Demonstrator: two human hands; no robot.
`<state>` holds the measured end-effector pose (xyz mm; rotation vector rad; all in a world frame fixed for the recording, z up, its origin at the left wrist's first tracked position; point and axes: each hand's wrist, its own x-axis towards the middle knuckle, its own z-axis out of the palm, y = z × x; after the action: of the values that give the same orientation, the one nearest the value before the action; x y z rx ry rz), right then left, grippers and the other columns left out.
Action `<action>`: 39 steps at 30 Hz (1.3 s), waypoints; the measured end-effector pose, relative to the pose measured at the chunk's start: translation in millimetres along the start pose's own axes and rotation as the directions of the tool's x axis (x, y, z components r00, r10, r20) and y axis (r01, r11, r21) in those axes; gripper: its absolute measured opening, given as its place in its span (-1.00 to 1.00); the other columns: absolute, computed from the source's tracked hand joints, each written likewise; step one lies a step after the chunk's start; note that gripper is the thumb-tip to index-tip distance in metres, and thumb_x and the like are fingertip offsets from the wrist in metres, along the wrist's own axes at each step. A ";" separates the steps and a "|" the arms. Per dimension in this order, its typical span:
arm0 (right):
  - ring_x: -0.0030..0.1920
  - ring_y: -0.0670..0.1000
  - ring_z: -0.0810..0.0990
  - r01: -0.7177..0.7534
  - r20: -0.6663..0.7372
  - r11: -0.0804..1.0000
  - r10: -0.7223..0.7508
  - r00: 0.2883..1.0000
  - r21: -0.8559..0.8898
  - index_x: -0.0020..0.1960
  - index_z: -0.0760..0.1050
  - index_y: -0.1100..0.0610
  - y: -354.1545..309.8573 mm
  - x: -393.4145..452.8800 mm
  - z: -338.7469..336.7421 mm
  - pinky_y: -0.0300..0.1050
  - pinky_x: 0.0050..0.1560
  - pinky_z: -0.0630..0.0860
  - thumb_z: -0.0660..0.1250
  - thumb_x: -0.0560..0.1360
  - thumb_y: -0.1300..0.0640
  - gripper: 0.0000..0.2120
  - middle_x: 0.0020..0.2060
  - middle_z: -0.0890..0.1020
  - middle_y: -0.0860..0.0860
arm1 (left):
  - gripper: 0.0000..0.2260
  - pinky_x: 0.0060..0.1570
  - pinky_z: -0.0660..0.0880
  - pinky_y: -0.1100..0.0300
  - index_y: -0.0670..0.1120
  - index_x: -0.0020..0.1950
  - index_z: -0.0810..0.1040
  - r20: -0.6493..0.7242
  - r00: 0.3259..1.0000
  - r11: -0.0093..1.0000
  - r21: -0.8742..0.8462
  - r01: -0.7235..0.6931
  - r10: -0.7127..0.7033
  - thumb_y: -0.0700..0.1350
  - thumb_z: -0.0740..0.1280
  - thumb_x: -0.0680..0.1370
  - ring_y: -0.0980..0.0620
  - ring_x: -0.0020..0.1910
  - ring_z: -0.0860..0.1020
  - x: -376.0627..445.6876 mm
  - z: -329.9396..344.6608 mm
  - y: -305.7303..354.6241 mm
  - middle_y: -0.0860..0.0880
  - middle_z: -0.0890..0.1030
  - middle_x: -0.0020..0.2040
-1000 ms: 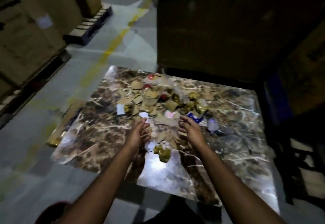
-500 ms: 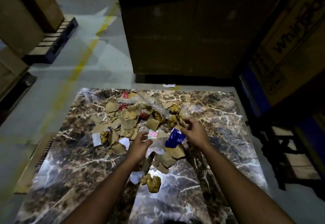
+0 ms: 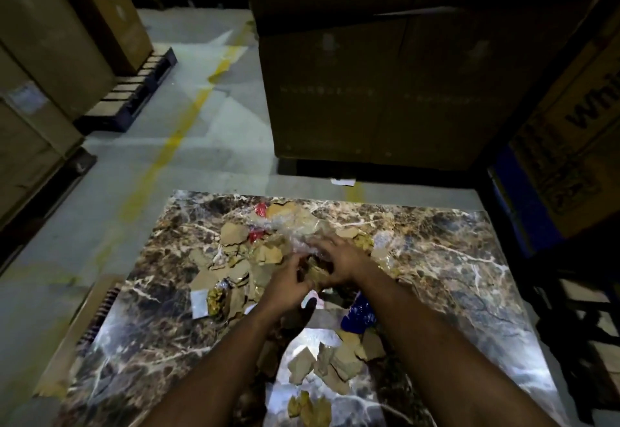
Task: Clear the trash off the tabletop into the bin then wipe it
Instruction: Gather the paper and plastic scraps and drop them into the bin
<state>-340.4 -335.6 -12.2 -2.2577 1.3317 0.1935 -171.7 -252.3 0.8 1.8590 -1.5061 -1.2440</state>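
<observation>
The trash, a loose heap of torn brown cardboard scraps, crinkled clear plastic and small wrappers, is lying across the middle of the marble tabletop, stretching from the far edge toward the near one. Both hands are meeting over the centre of the heap: the left hand is curling its fingers round a clump of scraps, and the right hand is cupping the same clump from the other side, its fingers bent over the crumpled plastic, so each is gripping part of the pile. A blue wrapper is lying just under the right forearm, a gold foil wrapper is sitting at the left fringe beside a white paper slip, and red scraps are showing near the far edge. More cardboard pieces are scattered nearer the person, with a crumpled yellow wad closest. Beyond the table, large cardboard boxes are standing on the grey floor, which is carrying a faded yellow line.
</observation>
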 end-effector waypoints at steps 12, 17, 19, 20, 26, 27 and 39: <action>0.45 0.29 0.29 -0.023 0.166 0.996 0.037 0.985 -0.088 0.55 0.11 -0.25 -24.2 -51.2 13.0 0.22 0.37 0.39 0.46 0.38 -0.31 -0.14 0.52 0.28 0.11 | -0.91 -0.21 0.51 0.18 0.04 -0.02 0.61 -0.253 0.960 0.982 0.114 0.151 -0.118 -0.08 0.31 0.59 0.03 -0.20 0.61 -41.8 -9.0 -23.0 0.03 0.67 -0.16; 0.24 0.15 0.51 -0.051 -0.025 0.998 0.053 0.998 0.040 0.31 0.49 -0.09 -37.9 -25.2 -29.9 0.12 0.24 0.51 0.19 0.48 -0.45 -0.42 0.30 0.49 0.11 | -0.90 -0.43 0.26 0.25 -0.01 -0.13 0.57 -0.556 0.829 0.975 0.209 0.070 0.059 -0.09 0.31 0.58 0.03 -0.37 0.51 -25.2 -50.6 -12.5 0.01 0.58 -0.33; 0.22 0.14 0.51 -0.045 -0.160 0.998 0.051 0.986 0.040 0.27 0.49 -0.07 -45.7 3.2 -39.8 0.04 0.18 0.52 0.28 0.51 -0.31 -0.55 0.25 0.50 0.08 | -0.94 -0.30 0.40 0.21 0.01 0.01 0.58 -0.530 0.843 0.970 0.239 0.042 0.094 -0.08 0.32 0.56 -0.03 -0.19 0.56 -2.4 -64.6 -15.5 0.00 0.63 -0.16; 0.29 0.16 0.46 -0.035 -0.181 0.999 0.040 0.983 0.028 0.33 0.45 -0.09 -50.1 16.9 -41.4 0.04 0.21 0.49 0.32 0.50 -0.25 -0.53 0.29 0.47 0.08 | -0.83 -0.12 0.49 0.14 0.05 0.14 0.56 -0.454 0.887 0.958 0.282 0.050 0.087 -0.04 0.33 0.56 -0.05 -0.01 0.56 9.5 -69.8 -18.1 -0.01 0.65 0.01; 0.58 0.27 0.11 -0.034 0.106 0.996 0.043 0.993 -0.087 0.60 0.09 -0.19 -60.9 35.8 -0.8 0.31 0.50 0.20 0.32 0.48 -0.30 -0.22 0.62 0.13 0.06 | -0.45 0.49 0.20 -0.18 0.17 0.53 0.23 0.017 0.995 0.847 0.526 0.074 -0.097 0.16 0.29 0.56 -0.23 0.53 0.18 33.6 -60.2 -43.4 -0.04 0.22 0.59; 0.58 0.28 0.10 -0.031 0.099 0.996 0.039 0.994 -0.080 0.59 0.09 -0.21 -61.1 29.1 7.2 0.36 0.50 0.18 0.28 0.49 -0.32 -0.25 0.61 0.14 0.04 | -0.47 0.48 0.21 -0.17 0.18 0.51 0.25 0.036 0.996 0.835 0.548 0.049 -0.082 0.21 0.24 0.56 -0.20 0.53 0.20 29.0 -55.5 -51.5 -0.05 0.26 0.58; 0.29 0.12 0.45 0.046 -0.230 0.998 -0.034 0.973 0.047 0.31 0.47 -0.08 -60.1 66.6 -29.2 0.05 0.24 0.45 0.24 0.57 -0.18 -0.64 0.28 0.52 0.03 | -0.75 -0.03 0.58 0.03 0.12 0.19 0.56 -0.398 0.896 0.921 0.387 -0.032 0.198 0.07 0.23 0.55 0.03 -0.08 0.57 37.5 -119.7 -56.1 0.05 0.65 -0.05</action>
<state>-259.1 -378.3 9.7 -2.3149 1.3859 -0.1194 -40.5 -293.0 2.7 2.0627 -1.6419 -0.4548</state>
